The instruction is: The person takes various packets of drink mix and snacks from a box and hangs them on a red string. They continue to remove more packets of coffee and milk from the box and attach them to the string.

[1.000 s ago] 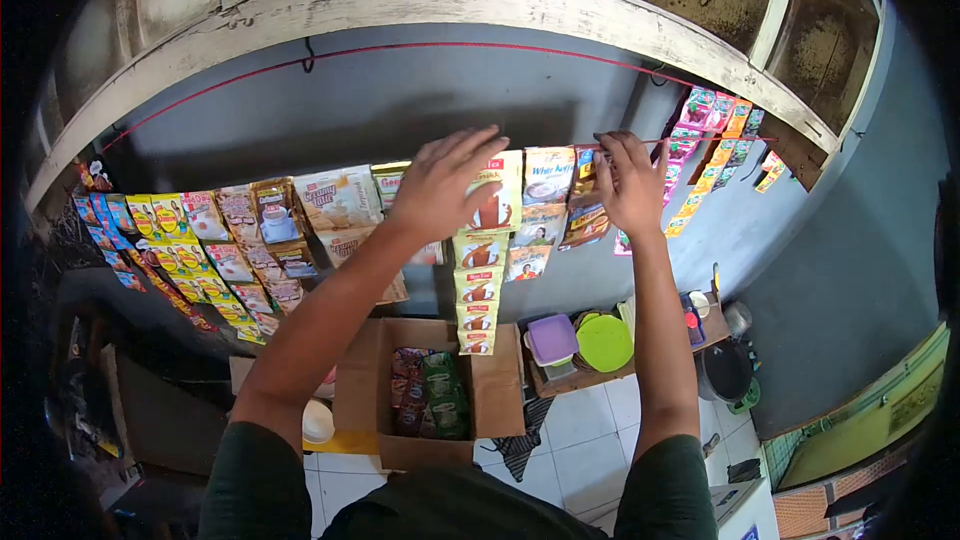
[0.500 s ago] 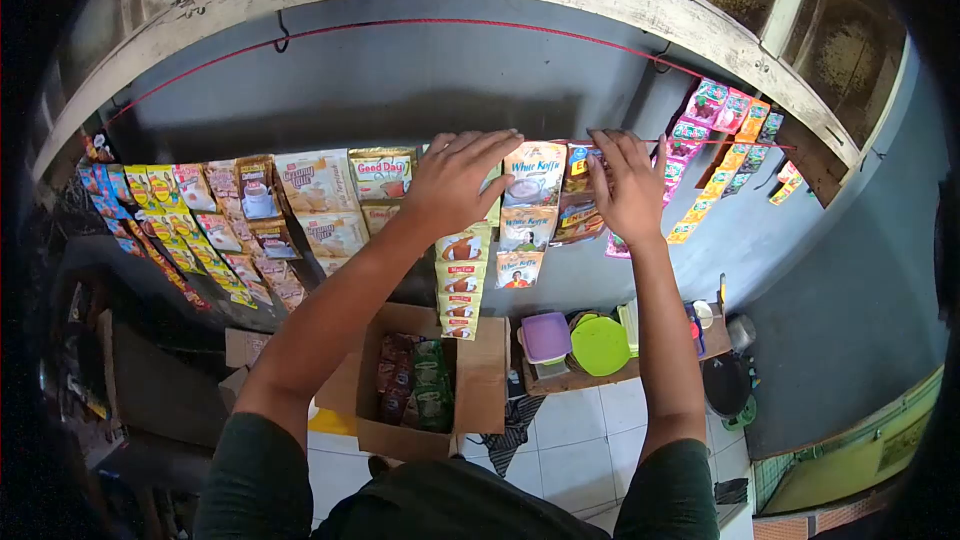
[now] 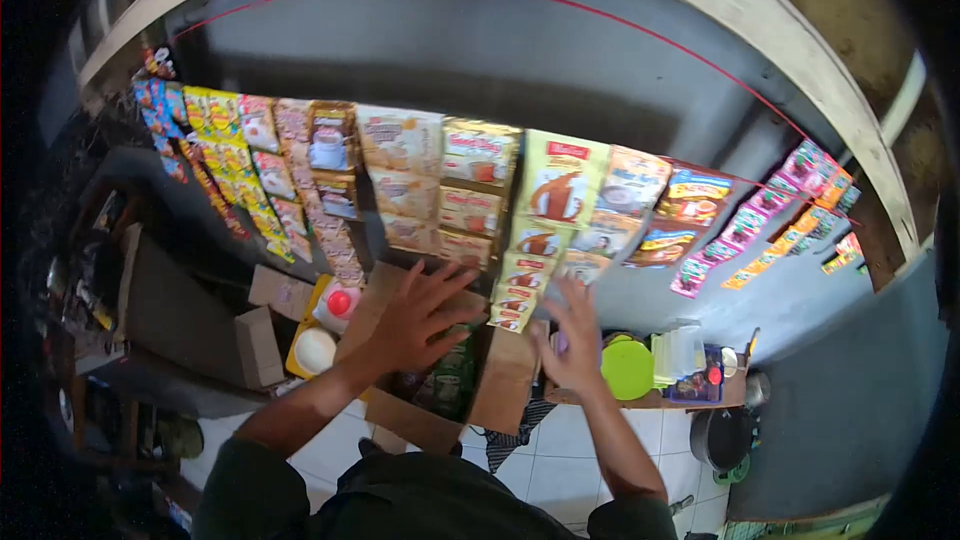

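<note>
The left hand (image 3: 425, 325), fingers spread and seemingly empty, is over an open cardboard box (image 3: 415, 422); the right hand (image 3: 572, 345), blurred but also spread, is just beside the lower end of a cream sachet strip (image 3: 563, 180). This looks like a moment between grips, though I cannot tell whether fingers touch the strip. It hangs mid-row, its tail near the box's right edge. Reaching the green packets (image 3: 452, 375) inside would call for clearing that tail and the flaps. A green plate (image 3: 627, 370) lies toward the left end of the counter (image 3: 733, 395)
</note>
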Available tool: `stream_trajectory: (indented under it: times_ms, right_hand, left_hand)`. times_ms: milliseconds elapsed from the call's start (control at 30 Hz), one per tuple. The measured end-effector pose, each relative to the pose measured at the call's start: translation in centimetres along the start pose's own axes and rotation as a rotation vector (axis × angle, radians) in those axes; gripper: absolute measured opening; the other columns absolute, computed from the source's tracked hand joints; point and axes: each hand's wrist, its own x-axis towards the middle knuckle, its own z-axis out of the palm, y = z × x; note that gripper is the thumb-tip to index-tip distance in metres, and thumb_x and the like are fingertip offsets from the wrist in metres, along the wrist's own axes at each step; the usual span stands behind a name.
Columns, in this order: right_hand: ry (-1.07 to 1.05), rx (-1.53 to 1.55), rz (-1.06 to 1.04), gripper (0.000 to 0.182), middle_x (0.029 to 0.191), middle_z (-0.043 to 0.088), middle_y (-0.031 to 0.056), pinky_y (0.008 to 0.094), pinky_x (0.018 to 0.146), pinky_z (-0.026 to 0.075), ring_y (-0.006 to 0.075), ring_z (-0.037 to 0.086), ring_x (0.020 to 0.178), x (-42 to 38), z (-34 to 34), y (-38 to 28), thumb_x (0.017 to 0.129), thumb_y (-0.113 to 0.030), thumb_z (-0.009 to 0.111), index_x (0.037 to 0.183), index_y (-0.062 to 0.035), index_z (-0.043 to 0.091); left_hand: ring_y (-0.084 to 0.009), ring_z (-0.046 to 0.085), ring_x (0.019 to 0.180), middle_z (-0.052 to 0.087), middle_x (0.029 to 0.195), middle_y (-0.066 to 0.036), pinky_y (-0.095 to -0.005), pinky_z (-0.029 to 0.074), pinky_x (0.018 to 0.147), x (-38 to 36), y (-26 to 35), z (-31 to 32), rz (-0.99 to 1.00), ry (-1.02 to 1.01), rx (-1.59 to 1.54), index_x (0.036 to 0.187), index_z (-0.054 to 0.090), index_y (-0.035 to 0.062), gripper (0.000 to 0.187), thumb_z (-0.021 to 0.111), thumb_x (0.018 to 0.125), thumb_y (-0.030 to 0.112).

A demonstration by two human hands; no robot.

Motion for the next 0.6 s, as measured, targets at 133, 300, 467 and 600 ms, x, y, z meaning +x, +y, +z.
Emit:
stream_trajectory:
  times_ms: [133, 300, 467, 600]
  right_hand:
    - [-0.134, 0.347, 0.278, 0.043, 0.144, 0.039, 0.0195, 0.0440, 0.110, 0.028, 0.0374, 0.036, 0.135, -7.2, 7.6, -1.4, 0.084, -0.013, 0.066, 0.126, -0.0063, 0.056]
    - [-0.156, 0.524, 0.531, 0.039, 0.135, 0.048, 0.0212, 0.0419, 0.108, 0.033, 0.0353, 0.043, 0.130, -11.5, 15.8, -6.5, 0.088, -0.017, 0.066, 0.124, -0.0047, 0.056]
    - [-0.492, 0.640, 0.540, 0.033, 0.124, 0.056, 0.0185, 0.0370, 0.101, 0.039, 0.0306, 0.050, 0.122, -9.4, 21.8, -14.3, 0.088, -0.014, 0.064, 0.119, -0.0056, 0.058]
    - [-0.465, 0.648, 0.430, 0.036, 0.125, 0.055, 0.0182, 0.0382, 0.101, 0.040, 0.0325, 0.052, 0.119, -10.2, 28.3, -18.1, 0.089, -0.019, 0.063, 0.122, -0.0072, 0.054]
  left_hand:
    - [-0.0336, 0.036, 0.135, 0.041, 0.144, -0.012, -0.0512, 0.026, 0.110, -11.9, -1.2, 1.5, -0.378, -0.022, -0.039, 0.116, 0.065, 0.0188, 0.038, 0.072, 0.079, 0.020]
    - [-0.0349, 0.037, 0.134, 0.045, 0.139, -0.016, -0.0487, 0.030, 0.109, -21.7, -1.2, 0.1, -0.643, 0.100, -0.141, 0.113, 0.066, 0.0127, 0.038, 0.075, 0.076, 0.020]
    - [-0.0341, 0.036, 0.133, 0.044, 0.139, -0.015, -0.0478, 0.028, 0.110, -25.7, -3.2, -3.2, -0.668, 0.017, -0.181, 0.116, 0.063, 0.0121, 0.039, 0.072, 0.080, 0.023]
    - [-0.0342, 0.038, 0.132, 0.044, 0.140, -0.013, -0.0462, 0.029, 0.109, -29.2, -5.3, -4.7, -0.572, -0.174, -0.209, 0.118, 0.062, 0.0125, 0.039, 0.070, 0.081, 0.024]
